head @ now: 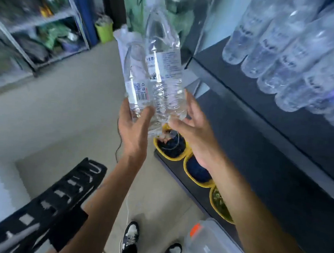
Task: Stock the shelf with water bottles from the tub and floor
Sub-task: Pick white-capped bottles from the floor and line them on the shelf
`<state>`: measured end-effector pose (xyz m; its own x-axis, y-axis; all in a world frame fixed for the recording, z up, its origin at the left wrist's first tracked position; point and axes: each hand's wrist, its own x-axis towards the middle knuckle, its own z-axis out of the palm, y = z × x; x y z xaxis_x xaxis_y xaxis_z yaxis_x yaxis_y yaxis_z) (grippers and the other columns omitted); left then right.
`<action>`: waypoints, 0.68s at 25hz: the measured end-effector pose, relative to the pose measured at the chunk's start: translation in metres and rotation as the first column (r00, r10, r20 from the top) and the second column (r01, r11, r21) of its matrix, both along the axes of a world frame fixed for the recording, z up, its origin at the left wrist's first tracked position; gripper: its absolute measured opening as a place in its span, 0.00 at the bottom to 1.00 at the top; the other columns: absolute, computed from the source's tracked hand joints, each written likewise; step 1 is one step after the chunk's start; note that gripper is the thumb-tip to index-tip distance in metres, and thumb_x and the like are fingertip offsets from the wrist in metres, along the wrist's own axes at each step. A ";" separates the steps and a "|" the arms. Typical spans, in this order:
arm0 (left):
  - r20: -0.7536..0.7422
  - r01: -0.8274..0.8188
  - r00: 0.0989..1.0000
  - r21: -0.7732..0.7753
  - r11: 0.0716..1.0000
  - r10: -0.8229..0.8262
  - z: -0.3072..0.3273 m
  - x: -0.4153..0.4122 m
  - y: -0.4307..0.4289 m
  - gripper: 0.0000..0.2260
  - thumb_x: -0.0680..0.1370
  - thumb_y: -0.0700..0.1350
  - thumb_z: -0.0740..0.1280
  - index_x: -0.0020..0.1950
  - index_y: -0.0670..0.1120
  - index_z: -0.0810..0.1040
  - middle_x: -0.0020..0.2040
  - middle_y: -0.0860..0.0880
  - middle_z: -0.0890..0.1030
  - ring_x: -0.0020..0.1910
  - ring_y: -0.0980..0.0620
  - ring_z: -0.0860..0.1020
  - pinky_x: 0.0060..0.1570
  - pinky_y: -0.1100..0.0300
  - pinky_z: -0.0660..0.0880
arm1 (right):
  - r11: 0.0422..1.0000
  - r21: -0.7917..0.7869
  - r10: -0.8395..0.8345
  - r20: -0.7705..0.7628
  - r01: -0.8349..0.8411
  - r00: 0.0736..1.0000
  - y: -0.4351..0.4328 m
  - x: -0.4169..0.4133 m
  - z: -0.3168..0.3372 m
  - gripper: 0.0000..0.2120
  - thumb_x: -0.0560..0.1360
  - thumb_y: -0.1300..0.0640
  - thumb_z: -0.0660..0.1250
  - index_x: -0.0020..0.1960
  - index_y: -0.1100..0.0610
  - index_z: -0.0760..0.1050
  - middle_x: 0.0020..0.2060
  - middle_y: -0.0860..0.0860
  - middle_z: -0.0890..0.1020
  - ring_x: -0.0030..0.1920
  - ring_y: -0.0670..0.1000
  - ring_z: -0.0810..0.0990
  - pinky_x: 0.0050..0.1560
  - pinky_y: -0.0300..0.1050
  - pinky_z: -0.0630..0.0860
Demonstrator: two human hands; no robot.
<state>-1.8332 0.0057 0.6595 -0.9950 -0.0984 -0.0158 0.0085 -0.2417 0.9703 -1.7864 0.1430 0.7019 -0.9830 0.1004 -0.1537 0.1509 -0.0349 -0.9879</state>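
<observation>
Head view, stocking task. The left hand [132, 128] gripped the base of the left bottle [133, 73], thumb across its front. The right hand [191, 135], fingers spread and straight, touched the base of the right bottle [164, 67]. Both bottles stood caps up, side by side and touching. At right, a row of bottles [284, 55] lay on the dark shelf [242, 99]. Below were yellow-rimmed bins [186, 172], a clear tub [213, 244] and a black crate [60, 198].

small shop or stockroom
a dark shelf [261, 97] carries a row of identical water bottles [283, 61] lying side by side. below it sit yellow-rimmed bins [201, 184], and across the bare floor from it stands a metal rack [41, 22] packed with blurred packaged goods.
</observation>
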 end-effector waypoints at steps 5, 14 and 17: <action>-0.120 0.063 0.991 0.043 0.997 -0.058 0.113 0.045 0.086 0.14 0.74 0.46 0.68 0.55 0.62 0.79 0.55 0.47 0.83 0.53 0.49 0.80 0.53 0.50 0.79 | 0.990 0.132 -0.026 -0.127 0.043 0.992 0.080 0.058 0.120 0.37 0.76 0.59 0.71 0.75 0.30 0.62 0.73 0.30 0.67 0.73 0.33 0.67 0.64 0.34 0.72; -0.140 0.367 0.925 0.081 0.927 -0.354 0.158 0.107 0.213 0.16 0.75 0.41 0.71 0.62 0.48 0.76 0.52 0.46 0.82 0.52 0.43 0.81 0.52 0.43 0.81 | 0.860 0.247 -0.367 -0.308 0.446 0.878 0.168 0.139 0.172 0.35 0.67 0.49 0.80 0.68 0.41 0.65 0.65 0.44 0.78 0.64 0.47 0.80 0.59 0.45 0.80; -0.141 0.458 0.885 0.093 0.884 -0.444 0.146 0.103 0.240 0.15 0.77 0.41 0.71 0.63 0.46 0.76 0.50 0.52 0.83 0.48 0.54 0.82 0.44 0.60 0.80 | 0.731 0.315 -0.518 -0.323 0.606 0.792 0.186 0.144 0.154 0.32 0.69 0.49 0.79 0.67 0.39 0.68 0.67 0.46 0.74 0.68 0.42 0.72 0.64 0.43 0.76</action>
